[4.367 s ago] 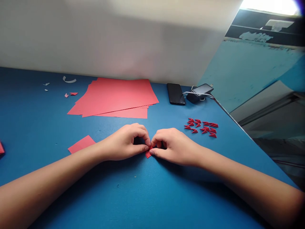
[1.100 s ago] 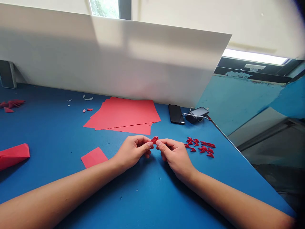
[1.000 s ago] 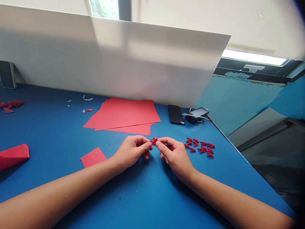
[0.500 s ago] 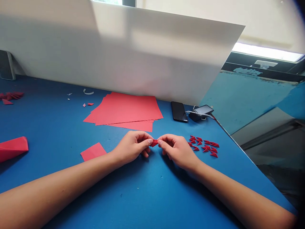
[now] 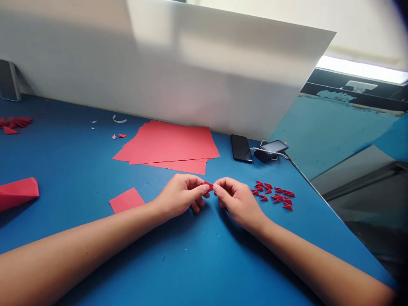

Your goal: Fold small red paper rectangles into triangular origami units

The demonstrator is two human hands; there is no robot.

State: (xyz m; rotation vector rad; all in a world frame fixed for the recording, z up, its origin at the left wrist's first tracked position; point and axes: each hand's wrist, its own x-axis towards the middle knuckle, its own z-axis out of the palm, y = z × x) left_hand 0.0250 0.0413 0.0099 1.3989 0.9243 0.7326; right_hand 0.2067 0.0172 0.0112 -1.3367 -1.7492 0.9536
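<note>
On the blue table [image 5: 191, 267], at the far left, lies a loose heap of small folded red paper triangles [image 5: 12, 123], with a larger folded red paper shape [image 5: 15, 194] just below it at the table's edge. Further right are a curl of white paper scrap [image 5: 119, 119] and 2 tiny red paper scraps [image 5: 118, 136]. A loose red rectangle of paper [image 5: 126, 200] sits just beside the left hand [image 5: 181, 195]. Above that hand lies a stack of red paper sheets [image 5: 165, 146], leaning against nothing, in front of a white board [image 5: 191, 72]. The left hand and the right hand [image 5: 238, 202] are both closed in a pinch, their fingertips gripping a small folded red paper piece [image 5: 208, 185] between them, just above the table. Beyond them lie a black smartphone [image 5: 241, 148] and a second phone with a white cable [image 5: 272, 148]. At the right, a cluster of folded red triangles [image 5: 274, 194] sits near the right hand.
</note>
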